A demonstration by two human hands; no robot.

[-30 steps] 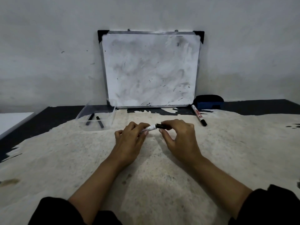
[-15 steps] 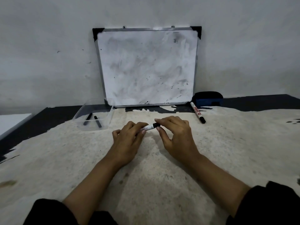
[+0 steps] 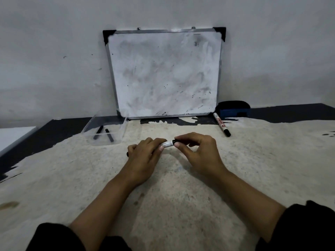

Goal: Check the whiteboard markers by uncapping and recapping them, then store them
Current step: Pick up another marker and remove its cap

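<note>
A white-barrelled whiteboard marker with a black cap [image 3: 169, 143] lies level between the two hands, just above the worn, pale speckled tabletop [image 3: 181, 205], near its middle. The left hand [image 3: 143, 158] is wrapped closed around the white barrel, thumb tip pressing on it, and a black end of the marker pokes out past the little-finger side. The right hand [image 3: 199, 151] pinches the black cap end with thumb and curled fingers; the cap sits against the barrel, though whether it is fully seated cannot be told.

To the left and farther back stands a clear plastic rectangular tray [image 3: 101, 141] holding two black marker-like sticks [image 3: 103, 132] lying side by side. To the right, well apart from the hands, lies a second white marker with red print and black cap [image 3: 222, 124]. Behind it rests a dark blue block eraser [image 3: 233, 109]. A smudged, metal-framed whiteboard [image 3: 165, 73] leans on the grey wall [image 3: 54, 51].
</note>
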